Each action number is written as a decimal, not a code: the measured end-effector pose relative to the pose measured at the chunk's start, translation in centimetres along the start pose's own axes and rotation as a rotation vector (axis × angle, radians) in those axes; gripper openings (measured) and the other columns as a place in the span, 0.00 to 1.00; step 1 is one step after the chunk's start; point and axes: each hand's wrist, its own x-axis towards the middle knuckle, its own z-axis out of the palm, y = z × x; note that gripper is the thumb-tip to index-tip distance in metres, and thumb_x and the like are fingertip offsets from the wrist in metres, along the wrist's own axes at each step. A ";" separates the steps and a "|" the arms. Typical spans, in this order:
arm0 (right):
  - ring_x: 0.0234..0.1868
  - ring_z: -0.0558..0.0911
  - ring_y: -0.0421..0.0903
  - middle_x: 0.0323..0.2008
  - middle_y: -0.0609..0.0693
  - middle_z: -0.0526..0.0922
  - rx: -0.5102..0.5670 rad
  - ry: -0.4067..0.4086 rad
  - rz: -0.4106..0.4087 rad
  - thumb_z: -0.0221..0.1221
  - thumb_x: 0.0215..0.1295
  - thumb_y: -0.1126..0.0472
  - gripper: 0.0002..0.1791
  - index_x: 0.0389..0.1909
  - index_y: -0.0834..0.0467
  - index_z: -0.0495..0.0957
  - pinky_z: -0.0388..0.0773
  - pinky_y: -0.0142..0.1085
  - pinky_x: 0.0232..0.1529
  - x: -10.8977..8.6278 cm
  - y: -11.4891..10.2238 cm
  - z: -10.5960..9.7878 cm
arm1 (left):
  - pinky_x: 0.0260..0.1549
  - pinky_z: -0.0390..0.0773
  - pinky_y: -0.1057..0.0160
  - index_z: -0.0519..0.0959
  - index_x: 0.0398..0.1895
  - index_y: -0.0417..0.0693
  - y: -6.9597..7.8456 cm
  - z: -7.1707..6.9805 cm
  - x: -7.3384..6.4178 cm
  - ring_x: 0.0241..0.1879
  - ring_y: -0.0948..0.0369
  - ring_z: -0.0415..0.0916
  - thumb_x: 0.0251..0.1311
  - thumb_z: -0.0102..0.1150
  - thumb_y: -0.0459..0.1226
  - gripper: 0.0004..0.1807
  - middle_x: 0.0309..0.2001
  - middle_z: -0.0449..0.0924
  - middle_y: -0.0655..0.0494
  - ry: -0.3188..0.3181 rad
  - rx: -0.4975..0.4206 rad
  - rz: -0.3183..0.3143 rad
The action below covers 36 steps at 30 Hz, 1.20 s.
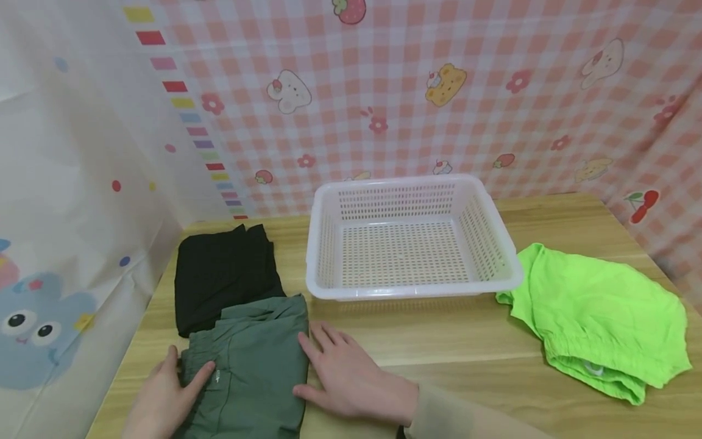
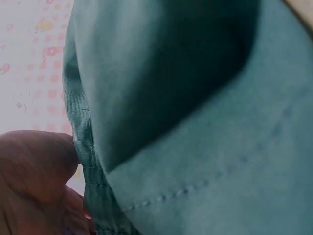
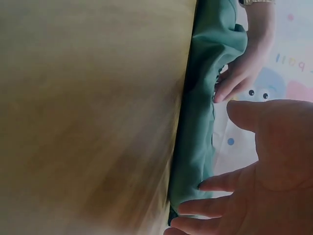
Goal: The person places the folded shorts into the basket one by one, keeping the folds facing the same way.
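Folded dark green shorts (image 1: 252, 378) lie at the front left of the table, waistband toward the left. My left hand (image 1: 164, 396) rests at the waistband side, thumb over the top and index finger along the left edge; its other fingers are hidden. In the left wrist view, green fabric fills most of the picture beside the left hand (image 2: 36, 176). My right hand (image 1: 351, 375) touches the shorts' right edge with spread, straight fingers. From the right wrist view, the fingertips of that right hand (image 3: 254, 176) meet the green side.
Folded black clothing (image 1: 225, 274) lies behind the green shorts, partly covered by them. A white perforated basket (image 1: 414, 291) stands at the back middle. Bright green shorts (image 1: 609, 305) lie at the right of the wooden table (image 1: 455, 341). A patterned cloth (image 1: 384, 85) hangs behind.
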 end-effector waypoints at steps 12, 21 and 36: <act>0.80 0.68 0.51 0.79 0.56 0.68 0.035 -0.014 0.070 0.57 0.71 0.29 0.50 0.82 0.57 0.58 0.79 0.45 0.71 1.4 -0.5 0.1 | 0.55 0.82 0.37 0.55 0.72 0.12 0.0 -0.2 0.5 0.52 0.34 0.79 0.72 0.57 0.60 0.56 0.55 0.75 0.19 0.003 -0.072 0.051; 0.72 0.78 0.52 0.72 0.60 0.76 0.188 0.083 0.070 0.67 0.70 0.43 0.49 0.81 0.62 0.58 0.82 0.41 0.68 2.2 -0.5 -0.1 | 0.63 0.78 0.34 0.56 0.75 0.20 1.2 0.6 0.8 0.68 0.27 0.70 0.68 0.64 0.59 0.55 0.70 0.66 0.18 -0.028 -0.208 0.089; 0.63 0.85 0.54 0.58 0.68 0.86 0.560 0.133 0.205 0.74 0.61 0.64 0.58 0.83 0.66 0.46 0.84 0.43 0.65 3.1 0.0 -0.4 | 0.63 0.80 0.36 0.62 0.74 0.24 2.3 0.4 1.1 0.66 0.30 0.75 0.62 0.73 0.50 0.50 0.67 0.73 0.23 -0.038 -0.264 0.133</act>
